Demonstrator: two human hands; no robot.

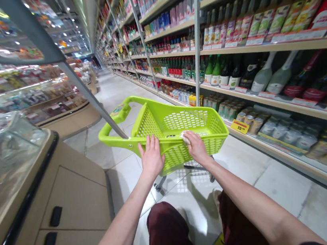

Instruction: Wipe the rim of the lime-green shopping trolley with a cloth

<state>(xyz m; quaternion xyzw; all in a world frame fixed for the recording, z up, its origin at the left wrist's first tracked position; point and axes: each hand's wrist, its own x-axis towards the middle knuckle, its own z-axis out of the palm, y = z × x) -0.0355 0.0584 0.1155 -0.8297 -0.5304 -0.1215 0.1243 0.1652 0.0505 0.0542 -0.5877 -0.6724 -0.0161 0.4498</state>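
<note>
A lime-green shopping cart (192,114) with perforated basket walls stands right in front of me. My left hand (152,156) lies on the near side's rim, fingers stretched out and pointing into the basket. Further right along that same rim, my right hand (196,145) is closed around a crumpled white tissue or cloth (185,137), pressed against the top edge. Part of the white piece is hidden by the fingers. At the cart's left end is its looped green handle (108,136).
Shelves of bottles (229,69) and cans run along the right, with a yellow price tag (238,127) low down. A beige display counter (69,187) stands close on my left. A grey post (87,96) rises from the cart's handle end. The tiled aisle (110,81) stretches ahead.
</note>
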